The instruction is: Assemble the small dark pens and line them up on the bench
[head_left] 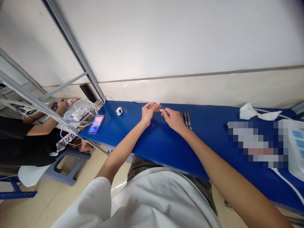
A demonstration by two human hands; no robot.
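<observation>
Above the blue table (147,145) I hold a slim dark pen (161,107) between both hands. My left hand (149,112) is closed on its left end, thumb and fingers pinching it. My right hand (171,118) grips the other end, and the fingers hide much of the pen. Whether the pen is whole or in parts is too small to tell. Just right of my right hand, a row of similar dark pens (187,119) lies side by side on the table, partly covered by that hand.
A small white device (119,110) and a lit phone (96,124) lie on the left. At right are crumpled tissues (248,111), a blurred-out item (254,142), a white bag (295,145) and a cable. Beyond the metal frame (71,44), another person (21,136) sits working.
</observation>
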